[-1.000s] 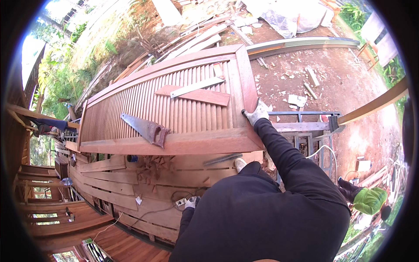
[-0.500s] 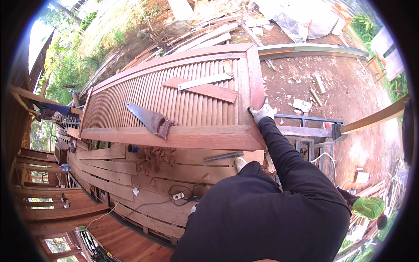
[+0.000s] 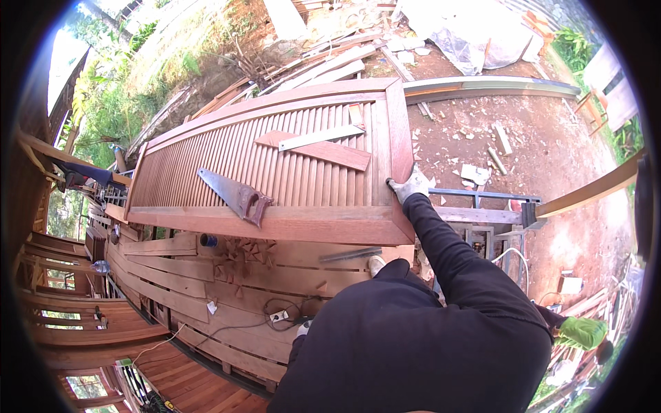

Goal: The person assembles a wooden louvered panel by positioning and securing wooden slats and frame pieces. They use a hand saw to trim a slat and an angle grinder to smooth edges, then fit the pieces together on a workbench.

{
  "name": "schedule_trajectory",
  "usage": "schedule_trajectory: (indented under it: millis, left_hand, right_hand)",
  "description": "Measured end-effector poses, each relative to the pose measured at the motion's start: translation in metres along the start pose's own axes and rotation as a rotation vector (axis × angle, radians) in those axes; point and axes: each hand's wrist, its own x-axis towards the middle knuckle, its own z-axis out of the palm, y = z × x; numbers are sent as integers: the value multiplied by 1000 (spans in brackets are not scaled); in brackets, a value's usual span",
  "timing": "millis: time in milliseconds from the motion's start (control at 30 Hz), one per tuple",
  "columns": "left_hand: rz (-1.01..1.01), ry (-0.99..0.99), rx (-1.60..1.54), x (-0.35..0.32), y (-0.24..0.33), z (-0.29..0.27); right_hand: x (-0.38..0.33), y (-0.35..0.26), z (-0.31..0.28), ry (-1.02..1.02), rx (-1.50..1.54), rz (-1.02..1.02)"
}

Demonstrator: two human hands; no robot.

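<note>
Panel (image 3: 284,173) is wooden, reddish-brown, closely slatted and broadly framed.

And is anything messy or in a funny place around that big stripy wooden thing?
Yes, a bit. The handsaw lies slantwise on the slatted panel, not lined up with its frame. Below, small wood offcuts lie strewn over the planks, which looks messy. I see nothing plainly broken.

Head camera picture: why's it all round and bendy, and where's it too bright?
In the head view, the fisheye lens bends straight edges, likely those of the louvred wooden panel too, inside a black round border; in that same head view, glare washes out the pale sheeting near the top, while the handsaw looks fairly clear.
</note>
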Motion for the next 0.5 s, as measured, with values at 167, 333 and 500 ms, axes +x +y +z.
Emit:
schedule_trajectory:
  millis: [167, 333, 500]
  left_hand:
    - [55, -22, 54, 8, -3, 1]
    - [3, -69, 175, 10, -3, 1]
    - [-63, -40, 149, -8, -23, 22]
  right_hand:
    - [6, 4, 9, 50, -12, -40]
    - [0, 11, 10, 37, -21, -71]
    - [-7, 16, 24, 85, -33, -109]
